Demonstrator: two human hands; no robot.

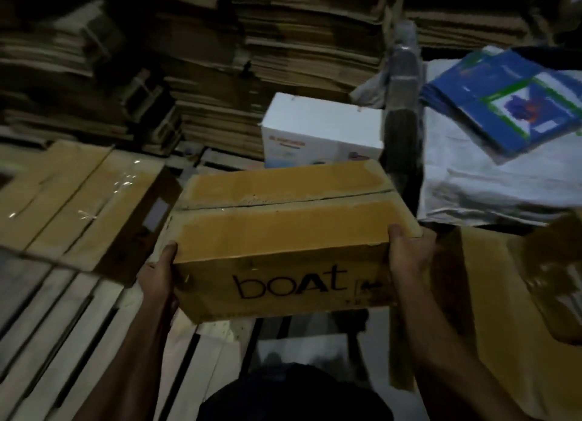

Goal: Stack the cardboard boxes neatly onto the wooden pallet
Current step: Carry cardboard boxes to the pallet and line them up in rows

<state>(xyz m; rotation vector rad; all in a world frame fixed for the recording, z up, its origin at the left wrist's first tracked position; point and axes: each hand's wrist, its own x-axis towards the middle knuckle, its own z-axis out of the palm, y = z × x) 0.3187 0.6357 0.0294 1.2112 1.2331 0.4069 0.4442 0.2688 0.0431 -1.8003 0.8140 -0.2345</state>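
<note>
A brown cardboard box (283, 228) printed "boAt" is held in the air in the middle of the view. My left hand (159, 271) grips its left end, thumb on the top edge. On the right end my right hand (409, 252) grips the same way. Below and to the left lies the wooden pallet (59, 323) with pale slats. A larger taped brown box (82, 200) rests on the pallet at the left. A white box (321, 130) stands just behind the held box.
Tall stacks of flattened cardboard (283, 42) fill the back. White sacks (491, 181) topped with blue printed bags (510, 105) lie at the right. Another brown carton (504, 294) stands at the lower right. The scene is dim.
</note>
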